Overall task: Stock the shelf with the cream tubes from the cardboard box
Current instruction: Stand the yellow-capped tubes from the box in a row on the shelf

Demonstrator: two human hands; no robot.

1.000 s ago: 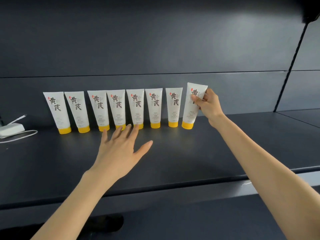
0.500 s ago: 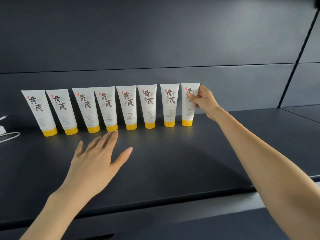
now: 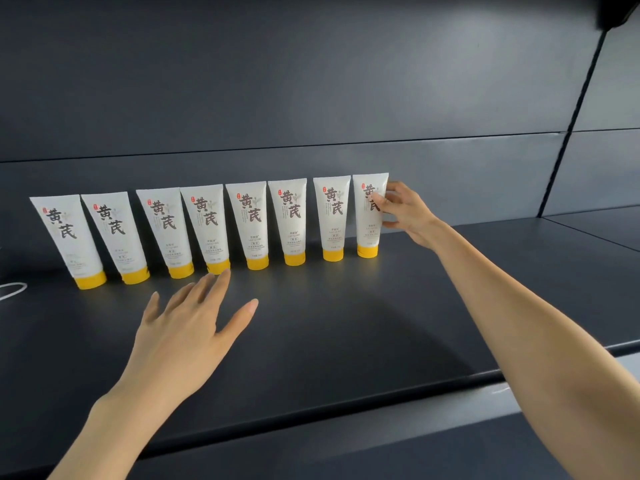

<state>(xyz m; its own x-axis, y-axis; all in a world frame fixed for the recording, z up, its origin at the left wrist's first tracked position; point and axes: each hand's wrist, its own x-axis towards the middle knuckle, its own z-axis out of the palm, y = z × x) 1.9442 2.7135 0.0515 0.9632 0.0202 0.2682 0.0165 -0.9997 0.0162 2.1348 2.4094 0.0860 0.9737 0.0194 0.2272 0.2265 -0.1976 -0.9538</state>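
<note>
Several white cream tubes with yellow caps stand cap-down in a row along the back of the dark shelf (image 3: pixel 346 327), leaning against the rear wall. My right hand (image 3: pixel 403 211) pinches the upper part of the rightmost tube (image 3: pixel 369 223), thumb on its front and fingers behind it; the tube stands upright on its cap. My left hand (image 3: pixel 188 334) hovers flat over the shelf with spread fingers, its fingertips just in front of the fourth tube from the left (image 3: pixel 209 230), holding nothing. No cardboard box is in view.
A white cable (image 3: pixel 12 291) loops at the shelf's far left edge. A dark upright divider (image 3: pixel 568 133) splits the back panel on the right, with another shelf section (image 3: pixel 595 226) beyond it. The shelf's front lip (image 3: pixel 381 417) runs below my forearms.
The rightmost tube went from tilted to upright on its cap, still pinched by my right hand. My left hand drew back from the row and stays flat. The view shifted, hiding the white adapter.
</note>
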